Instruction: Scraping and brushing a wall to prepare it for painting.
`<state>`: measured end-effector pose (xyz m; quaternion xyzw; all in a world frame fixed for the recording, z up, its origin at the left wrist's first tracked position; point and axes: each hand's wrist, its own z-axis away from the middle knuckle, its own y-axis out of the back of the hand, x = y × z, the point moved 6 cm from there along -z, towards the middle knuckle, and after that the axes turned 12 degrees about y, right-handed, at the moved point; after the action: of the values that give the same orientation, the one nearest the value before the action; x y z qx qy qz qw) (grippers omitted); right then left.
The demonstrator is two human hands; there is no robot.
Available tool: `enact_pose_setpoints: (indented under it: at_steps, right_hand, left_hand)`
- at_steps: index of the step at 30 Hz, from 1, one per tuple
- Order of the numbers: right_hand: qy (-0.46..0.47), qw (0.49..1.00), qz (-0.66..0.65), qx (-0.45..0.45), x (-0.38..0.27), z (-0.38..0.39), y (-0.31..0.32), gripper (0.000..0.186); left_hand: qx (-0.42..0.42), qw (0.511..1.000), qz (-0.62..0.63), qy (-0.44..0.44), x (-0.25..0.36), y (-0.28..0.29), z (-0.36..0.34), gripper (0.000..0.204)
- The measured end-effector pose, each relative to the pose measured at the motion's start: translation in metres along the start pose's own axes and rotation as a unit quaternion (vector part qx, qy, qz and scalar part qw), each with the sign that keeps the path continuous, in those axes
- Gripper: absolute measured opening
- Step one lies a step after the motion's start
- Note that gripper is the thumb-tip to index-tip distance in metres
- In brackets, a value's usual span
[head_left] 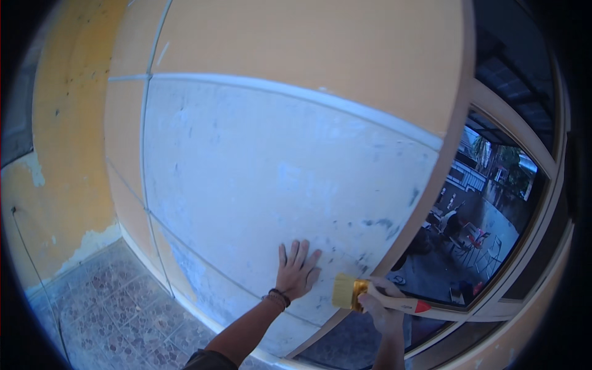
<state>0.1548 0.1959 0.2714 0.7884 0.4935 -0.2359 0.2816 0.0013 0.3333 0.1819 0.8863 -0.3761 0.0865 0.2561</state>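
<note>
My left hand (298,269), with two bands at the wrist, lies flat with fingers spread on a whitened wall panel (259,160) marked with dark scuffs. To its right, my right hand (380,303) is wrapped around the pale wooden handle of a wide paintbrush (349,291) with a gold ferrule and a red-tipped end. The pale bristles point left, over the lower right of the panel; I cannot tell whether they touch it.
Peach wall sections and grooves surround the panel. A dark reflective window (475,216) in a beige frame stands at the right, reflecting chairs and trees. At left are a yellow wall (68,154) with peeling patches, a hanging cord (43,283) and a tiled floor (117,308).
</note>
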Motion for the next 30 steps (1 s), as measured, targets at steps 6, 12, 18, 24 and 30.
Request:
enact_pose_setpoints:
  at_steps: [6,12,18,24,30]
  right_hand:
    - [0.031,0.995,0.094,0.026,0.012,-0.002,-0.029,0.033]
    - [-0.008,0.975,0.224,0.001,0.015,-0.004,-0.094,0.035]
    - [0.227,0.855,0.462,0.056,0.002,-0.020,-0.073,0.037]
    - [0.303,0.815,0.480,0.121,0.096,-0.008,-0.046,0.038]
    - [-0.008,0.912,0.238,-0.334,0.145,0.141,-0.324,0.032]
  left_hand:
    - [-0.224,0.969,0.033,0.096,-0.057,-0.005,0.117,0.052]
    - [-0.345,0.848,0.115,0.387,-0.169,0.016,0.249,0.033]
    - [-0.291,0.786,0.033,0.544,-0.283,0.103,0.335,0.035]
    - [-0.314,0.725,-0.003,0.613,-0.289,0.122,0.347,0.040]
    - [-0.320,0.719,0.072,0.613,-0.306,0.119,0.348,0.030]
